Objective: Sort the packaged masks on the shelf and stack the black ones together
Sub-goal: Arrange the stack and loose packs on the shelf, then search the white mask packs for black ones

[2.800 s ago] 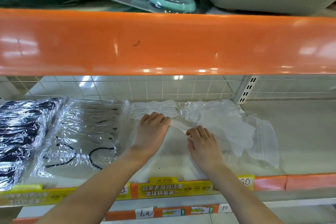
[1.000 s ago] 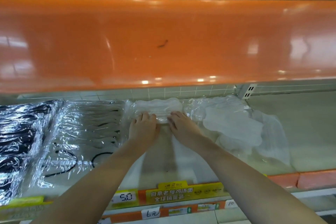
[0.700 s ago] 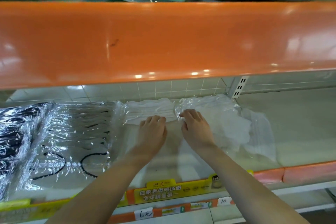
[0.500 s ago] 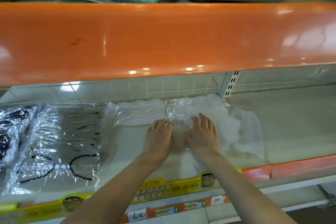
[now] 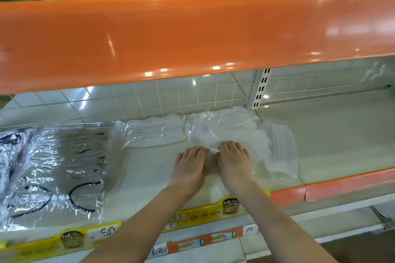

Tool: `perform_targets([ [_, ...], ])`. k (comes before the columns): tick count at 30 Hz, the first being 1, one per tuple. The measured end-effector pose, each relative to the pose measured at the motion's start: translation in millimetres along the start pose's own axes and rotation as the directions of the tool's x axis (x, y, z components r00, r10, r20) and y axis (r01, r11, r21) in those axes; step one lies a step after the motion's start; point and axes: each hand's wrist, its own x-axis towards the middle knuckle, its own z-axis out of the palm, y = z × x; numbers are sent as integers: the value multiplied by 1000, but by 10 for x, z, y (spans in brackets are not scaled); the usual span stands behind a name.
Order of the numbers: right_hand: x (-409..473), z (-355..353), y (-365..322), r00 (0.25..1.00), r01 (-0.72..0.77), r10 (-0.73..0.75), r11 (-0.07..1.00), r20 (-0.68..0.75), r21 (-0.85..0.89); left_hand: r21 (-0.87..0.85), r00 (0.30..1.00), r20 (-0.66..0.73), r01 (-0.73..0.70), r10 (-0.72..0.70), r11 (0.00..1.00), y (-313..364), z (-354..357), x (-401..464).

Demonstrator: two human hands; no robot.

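A crumpled clear bag of white masks (image 5: 235,128) lies at the shelf's middle back. Both my hands sit side by side at its near edge: my left hand (image 5: 189,164) and my right hand (image 5: 234,161) have curled fingertips that bunch the plastic between them. A flat pack of white masks (image 5: 154,133) lies just left of the bag, apart from my hands. Further left are shiny clear packs with black ear loops (image 5: 70,166). Packs of black masks (image 5: 10,151) show at the far left edge, partly cut off.
The orange front of the upper shelf (image 5: 192,38) hangs low over the reach-in space. The pale shelf board (image 5: 333,134) runs on to the right. Yellow price strips (image 5: 192,218) line the front lip. A slotted upright (image 5: 259,89) stands at the back.
My hands slid from the flat white pack over to the crumpled bag and closed together on its near edge. The view has shifted right, so the black packs sit further left.
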Motion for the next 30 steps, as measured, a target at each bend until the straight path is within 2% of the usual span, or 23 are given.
perform_targets([
  [3,60,-64,84,997,69,-68,998,48,-13,16,997,-73,-21,22,1000,-15,18,9],
  [6,52,-148,104,992,117,-119,991,41,57,12,987,-151,-48,50,999,-21,-12,61],
  [9,-6,-176,75,980,186,-195,968,36,167,57,950,-281,-127,138,990,-77,-28,131],
  [11,-30,-178,59,981,186,-195,955,16,230,50,938,-304,-156,164,986,-85,-99,146],
  [13,-20,-196,79,986,162,-168,957,4,239,55,933,-333,-127,138,990,-91,-182,158],
  [15,13,-230,139,989,145,-149,966,2,215,-66,934,-355,-57,30,996,-127,-258,172],
  [16,31,-261,177,991,132,-136,968,3,213,-185,938,-343,-24,-42,982,-152,-315,177],
  [18,58,-337,253,996,78,-84,973,19,217,-456,937,-314,-8,-152,890,-227,-420,178],
  [21,112,-401,330,999,33,-25,960,-32,277,-675,903,-317,1,-291,738,-327,-582,182],
  [23,148,-429,321,996,-38,74,864,-51,501,-759,862,-298,46,-410,649,-419,-631,179],
  [25,186,-445,266,983,-118,184,684,-14,720,-812,821,-275,80,-501,578,-508,-638,159],
  [28,224,-432,127,962,-188,265,469,65,863,-852,779,-227,132,-585,506,-580,-656,108],
  [30,220,-394,27,954,-241,260,378,147,894,-866,745,-224,144,-628,479,-618,-668,69],
])
